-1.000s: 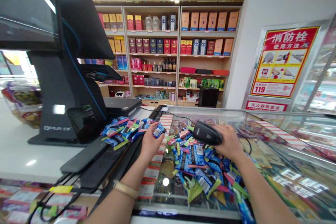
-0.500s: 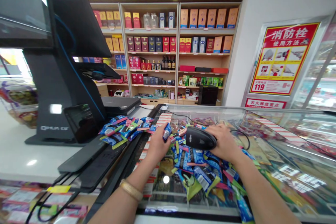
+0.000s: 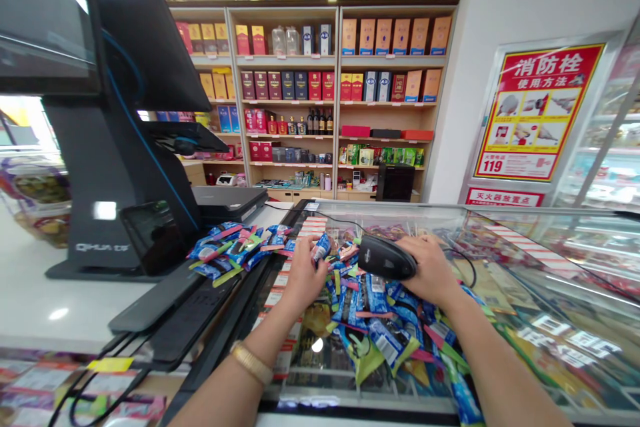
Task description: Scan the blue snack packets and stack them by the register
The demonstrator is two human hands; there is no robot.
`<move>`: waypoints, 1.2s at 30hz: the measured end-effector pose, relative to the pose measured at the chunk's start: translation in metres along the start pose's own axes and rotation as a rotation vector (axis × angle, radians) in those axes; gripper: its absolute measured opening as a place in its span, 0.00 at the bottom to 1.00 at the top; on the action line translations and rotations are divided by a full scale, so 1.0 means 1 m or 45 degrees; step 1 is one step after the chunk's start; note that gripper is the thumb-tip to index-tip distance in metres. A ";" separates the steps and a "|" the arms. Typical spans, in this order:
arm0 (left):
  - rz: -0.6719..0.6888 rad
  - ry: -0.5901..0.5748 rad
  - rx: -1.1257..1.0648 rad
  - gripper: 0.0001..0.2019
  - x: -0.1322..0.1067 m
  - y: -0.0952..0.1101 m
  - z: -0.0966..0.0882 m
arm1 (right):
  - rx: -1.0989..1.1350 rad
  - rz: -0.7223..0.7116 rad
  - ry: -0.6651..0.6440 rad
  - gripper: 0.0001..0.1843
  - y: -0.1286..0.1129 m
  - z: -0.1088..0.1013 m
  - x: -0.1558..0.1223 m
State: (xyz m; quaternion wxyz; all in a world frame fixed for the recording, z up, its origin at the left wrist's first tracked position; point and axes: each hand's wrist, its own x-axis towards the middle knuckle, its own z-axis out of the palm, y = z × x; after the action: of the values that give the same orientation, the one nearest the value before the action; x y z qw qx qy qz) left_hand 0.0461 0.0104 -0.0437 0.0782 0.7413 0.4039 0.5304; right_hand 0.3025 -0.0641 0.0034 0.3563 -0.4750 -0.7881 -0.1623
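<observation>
My left hand (image 3: 306, 277) is closed on a small blue snack packet (image 3: 321, 247), its thumb and fingers pinching the sides. In my right hand (image 3: 430, 273) is a black barcode scanner (image 3: 386, 257), its head pointing left toward that packet. Below both hands, a loose heap of blue, pink and green packets (image 3: 383, 337) lies on the glass counter top (image 3: 500, 327). A second pile of similar packets (image 3: 240, 247) sits to the left, by the base of the cash register (image 3: 120, 180). The scanner's handle is mostly hidden by my right fingers.
A black cable (image 3: 463, 257) curves over the glass beside my right hand. Dark flat devices (image 3: 155, 307) with cords lie along the counter's left part. Shelves (image 3: 289, 61) of boxes and bottles stand behind, and a red fire-hydrant sign (image 3: 543, 113) hangs on the right wall.
The scanner has shifted slightly right and its head tilts up a little. The packet in my left hand has turned slightly and moved a bit right. The piles look the same.
</observation>
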 end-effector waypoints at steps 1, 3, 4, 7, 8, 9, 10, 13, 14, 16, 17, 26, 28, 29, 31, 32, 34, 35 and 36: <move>0.004 -0.002 -0.010 0.21 0.003 0.000 0.001 | -0.019 0.016 0.039 0.13 0.004 0.001 -0.001; 0.040 -0.049 -0.010 0.16 0.009 0.002 0.005 | -0.053 0.043 0.101 0.14 0.012 0.001 -0.003; 0.064 -0.082 -0.003 0.14 0.012 0.003 0.007 | -0.066 0.052 0.118 0.15 0.015 0.002 -0.004; 0.133 -0.188 0.003 0.11 0.018 0.008 0.015 | -0.099 0.057 0.147 0.13 0.024 0.002 -0.006; 0.153 -0.226 -0.008 0.10 0.018 0.009 0.017 | -0.110 0.054 0.153 0.12 0.025 0.002 -0.006; 0.173 -0.268 -0.030 0.09 0.017 0.011 0.020 | -0.119 0.049 0.156 0.11 0.025 0.002 -0.006; 0.195 -0.315 -0.059 0.08 0.015 0.012 0.021 | -0.126 0.045 0.158 0.10 0.026 0.003 -0.006; 0.254 -0.437 -0.159 0.04 0.008 0.013 0.021 | -0.120 0.035 0.154 0.09 0.024 0.003 -0.007; 0.268 -0.458 -0.185 0.05 0.007 0.012 0.020 | -0.115 0.032 0.150 0.09 0.024 0.004 -0.007; 0.277 -0.431 -0.175 0.08 0.006 0.006 0.015 | -0.111 0.027 0.152 0.10 0.023 0.004 -0.007; 0.269 -0.373 -0.123 0.09 0.008 0.002 0.011 | -0.113 0.025 0.159 0.12 0.023 0.004 -0.007; -0.160 -0.012 0.897 0.20 0.026 -0.049 -0.030 | -0.139 0.015 0.164 0.10 0.021 0.004 -0.007; -0.231 -0.072 0.988 0.21 0.026 -0.056 -0.035 | -0.144 0.017 0.163 0.10 0.020 0.005 -0.007; -0.253 -0.090 1.015 0.21 0.025 -0.058 -0.036 | -0.145 0.017 0.163 0.11 0.020 0.005 -0.007; -0.271 -0.098 1.040 0.19 0.026 -0.061 -0.036 | -0.145 0.013 0.159 0.11 0.020 0.006 -0.008; -0.273 -0.094 1.042 0.18 0.026 -0.061 -0.037 | -0.147 0.012 0.158 0.11 0.020 0.007 -0.008; -0.274 -0.090 1.028 0.18 0.027 -0.061 -0.038 | -0.152 0.012 0.154 0.11 0.021 0.008 -0.008; -0.272 -0.092 1.012 0.18 0.028 -0.061 -0.039 | -0.152 0.010 0.152 0.11 0.021 0.009 -0.008; -0.269 -0.091 0.990 0.17 0.029 -0.061 -0.040 | -0.152 0.009 0.151 0.11 0.022 0.009 -0.009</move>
State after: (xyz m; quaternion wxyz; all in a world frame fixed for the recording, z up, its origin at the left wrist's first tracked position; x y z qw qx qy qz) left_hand -0.0157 0.0576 -0.0390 -0.1400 0.6881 0.6452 0.3009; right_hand 0.3202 -0.0533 -0.0108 0.3740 -0.4878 -0.7528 -0.2354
